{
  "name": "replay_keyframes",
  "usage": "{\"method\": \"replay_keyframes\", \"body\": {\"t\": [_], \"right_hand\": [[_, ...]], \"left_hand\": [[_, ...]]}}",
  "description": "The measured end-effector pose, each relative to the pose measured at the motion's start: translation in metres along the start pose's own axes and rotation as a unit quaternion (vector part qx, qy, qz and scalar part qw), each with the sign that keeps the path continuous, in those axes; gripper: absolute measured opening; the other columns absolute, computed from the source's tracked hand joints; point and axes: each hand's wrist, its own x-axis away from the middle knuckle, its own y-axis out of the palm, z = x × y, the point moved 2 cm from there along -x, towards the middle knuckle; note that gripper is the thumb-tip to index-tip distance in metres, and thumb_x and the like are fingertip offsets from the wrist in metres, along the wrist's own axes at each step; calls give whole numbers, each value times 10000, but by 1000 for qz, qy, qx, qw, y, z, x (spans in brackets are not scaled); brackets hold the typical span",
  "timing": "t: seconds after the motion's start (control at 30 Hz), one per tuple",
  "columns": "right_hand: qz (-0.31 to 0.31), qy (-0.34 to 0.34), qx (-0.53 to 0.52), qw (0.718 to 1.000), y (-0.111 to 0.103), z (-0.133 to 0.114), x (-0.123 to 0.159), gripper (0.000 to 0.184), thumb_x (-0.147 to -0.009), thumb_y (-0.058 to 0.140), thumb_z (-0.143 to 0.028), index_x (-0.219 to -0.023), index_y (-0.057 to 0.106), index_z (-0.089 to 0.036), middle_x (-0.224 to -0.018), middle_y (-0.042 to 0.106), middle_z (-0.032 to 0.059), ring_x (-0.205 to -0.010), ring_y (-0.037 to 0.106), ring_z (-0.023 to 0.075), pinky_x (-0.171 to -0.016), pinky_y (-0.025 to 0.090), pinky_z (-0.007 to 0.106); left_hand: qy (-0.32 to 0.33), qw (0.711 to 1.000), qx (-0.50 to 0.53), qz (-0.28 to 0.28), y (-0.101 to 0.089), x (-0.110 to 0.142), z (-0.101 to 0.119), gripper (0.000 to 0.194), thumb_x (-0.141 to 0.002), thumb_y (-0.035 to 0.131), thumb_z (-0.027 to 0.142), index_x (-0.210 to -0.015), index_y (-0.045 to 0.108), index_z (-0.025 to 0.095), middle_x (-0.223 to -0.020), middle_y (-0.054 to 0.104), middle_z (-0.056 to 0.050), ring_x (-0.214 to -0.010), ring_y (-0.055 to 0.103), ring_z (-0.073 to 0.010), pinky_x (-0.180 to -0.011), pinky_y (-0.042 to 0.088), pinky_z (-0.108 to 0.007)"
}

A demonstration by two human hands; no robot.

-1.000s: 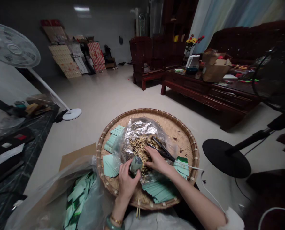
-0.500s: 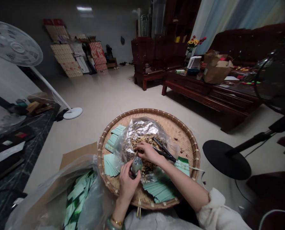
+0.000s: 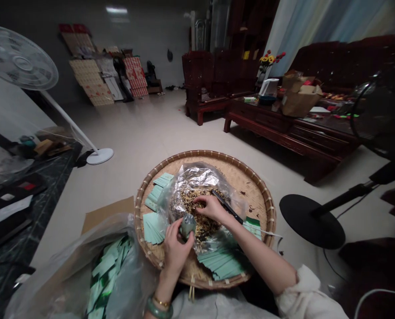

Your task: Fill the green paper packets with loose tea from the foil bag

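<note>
In the middle sits an open foil-lined bag (image 3: 197, 177), and a dry crumbled plant mixture (image 3: 200, 212) lies inside it. The right hand (image 3: 211, 209) is curved over this mixture, with its fingertips (image 3: 197, 202) pinching into it. A moment ago this hand lay across the black tongs (image 3: 227, 206). Now it has moved away from them, so they are free of the hand and rest on the bag just beside it. The left hand (image 3: 176, 248) is closed around a small foil packet (image 3: 187, 227) at the front of the bag. Its fingers cover part of the packet, so I cannot well see whether its top is open. The bag rests on a round woven bamboo tray (image 3: 204, 153). Stacks of pale green cards (image 3: 154, 227) lie on the tray, around the bag's left and front sides. To the left of the tray, a clear plastic bag (image 3: 141, 274) holds more green cards (image 3: 106, 266).
</note>
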Motion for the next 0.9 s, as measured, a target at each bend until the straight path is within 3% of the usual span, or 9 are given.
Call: {"method": "replay_keyframes", "body": {"t": [0.2,0.37,0.5,0.63,0.9], "right_hand": [[-37,32,-95,994,-25,-7,-3,216,-624,590,-93,-819,675,-130,-821,690,35,-750,623,159,-694,474,258],[-56,3,-108,993,-44,-26,-5,205,-637,600,-120,-831,668,-127,-848,674,35,-755,606,140,-679,464,244],[-92,-53,-11,994,-59,-58,-4,202,-657,601,-93,-837,679,-141,-799,676,21,-709,591,129,-640,441,221],[-139,-105,126,977,-64,-86,-1,233,-650,602,-26,-826,687,-152,-759,678,8,-663,579,116,-606,409,200],[-182,-139,252,940,-52,-95,1,223,-664,595,-6,-801,697,-149,-748,683,33,-665,579,129,-605,380,205]], "left_hand": [[6,1000,-6,1,4,-13,0,378,-716,608,231,-1082,571,144,-951,640,-110,-783,614,-212,-561,530,-300],[22,1000,-16,-3,9,-19,4,375,-708,611,214,-1075,575,144,-962,646,-116,-883,598,-249,-621,536,-336],[35,999,-28,-8,12,-23,9,358,-706,618,209,-1059,580,162,-966,649,-104,-901,588,-254,-710,528,-380],[40,999,-27,-8,17,-27,13,361,-711,616,206,-1067,575,169,-972,644,-97,-901,586,-251,-745,519,-392],[56,998,-18,-10,23,-24,13,368,-705,612,180,-1069,565,172,-984,634,-95,-910,573,-252,-795,501,-418]]}}
